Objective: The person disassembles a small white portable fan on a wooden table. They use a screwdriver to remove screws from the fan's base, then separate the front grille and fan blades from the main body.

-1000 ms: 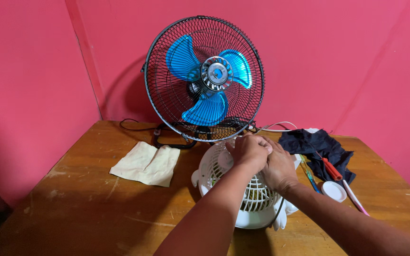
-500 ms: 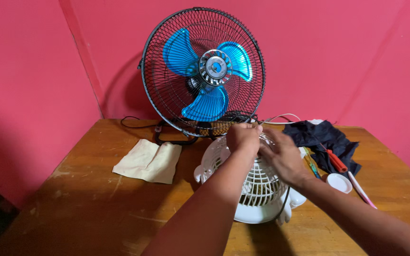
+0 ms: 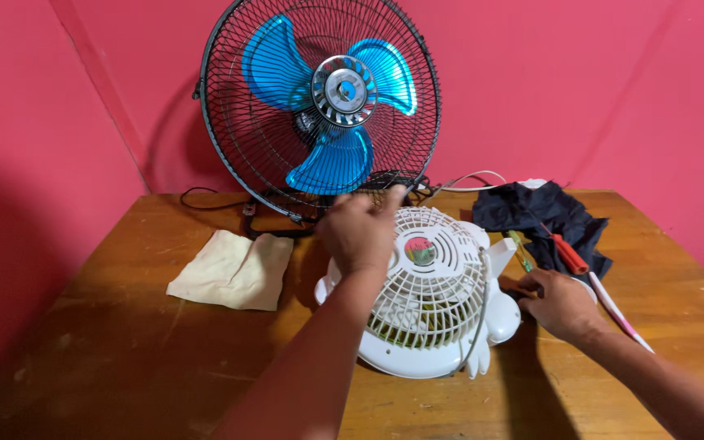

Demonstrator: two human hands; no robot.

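White plastic makes up a small round fan (image 3: 429, 297), which is seen lying on its back near the middle of a worn wooden surface (image 3: 124, 350), its slatted grille tilted up toward the camera. A round multicoloured badge is set at the grille's centre, and a thin wire handle is looped down its right side.

The left hand (image 3: 360, 232) is laid on the upper left edge of the white grille, fingers extended and spread rather than curled, so nothing is seen to be gripped. The right hand (image 3: 556, 303) is placed on the surface just beside the fan's right edge, fingers bent loosely; whether anything is held under it cannot be told. A small white lid (image 3: 587, 287) is partly hidden just behind this hand.

Behind the white fan, a larger fan (image 3: 319, 106) with a black wire cage and blue blades is stood upright against a pink wall (image 3: 580, 90). A cream-coloured cloth (image 3: 234, 270) is laid flat to the left. To the right, a dark cloth (image 3: 539, 213) is bunched, with a red-handled screwdriver (image 3: 568, 254) resting on it, a green-handled tool (image 3: 520, 251) close to the fan, and a slim pink and white stick (image 3: 619, 310) lying nearer the surface's right edge.
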